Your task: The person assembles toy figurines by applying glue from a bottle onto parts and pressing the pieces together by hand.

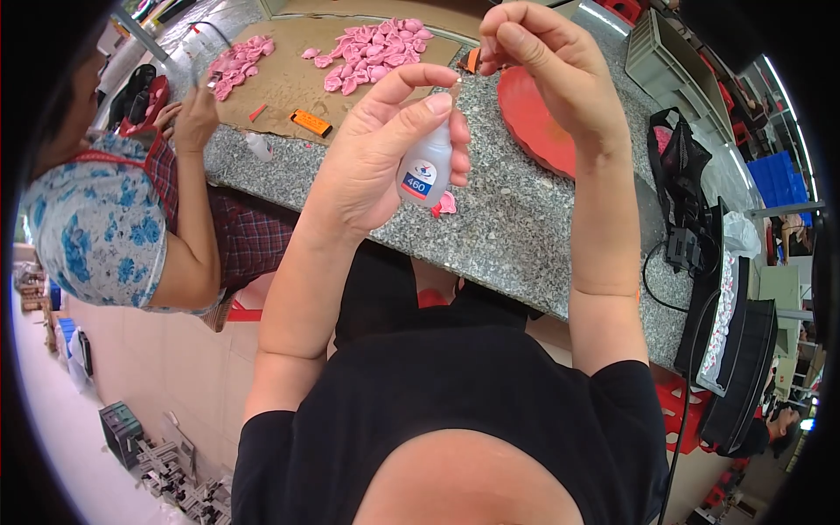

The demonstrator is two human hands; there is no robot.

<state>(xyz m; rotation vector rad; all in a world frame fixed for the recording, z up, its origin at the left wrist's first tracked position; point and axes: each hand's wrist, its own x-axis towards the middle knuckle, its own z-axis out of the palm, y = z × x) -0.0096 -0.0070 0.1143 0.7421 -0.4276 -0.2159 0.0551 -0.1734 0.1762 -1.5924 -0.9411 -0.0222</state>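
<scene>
My left hand (385, 140) is wrapped around a small translucent squeeze bottle (427, 157) with a blue and white label, its narrow tip pointing up and away from me. Thumb and forefinger sit near the bottle's neck. To the right and a little higher, my right hand (551, 70) is raised with its fingertips pinched together; whatever they hold is too small or hidden. Below the bottle, a small pink and red piece (446, 203) lies on the speckled stone table (499, 236). Beneath my right hand is a round red tray (531, 122) with a wavy rim, partly covered by the wrist.
Pink petal-like pieces (376, 54) lie heaped on brown cardboard (289, 83), near an orange box cutter (311, 122) and another small bottle (259, 147). A co-worker (114, 214) sits at my left. At right are a grey crate (674, 70) and a black mesh bag (687, 162).
</scene>
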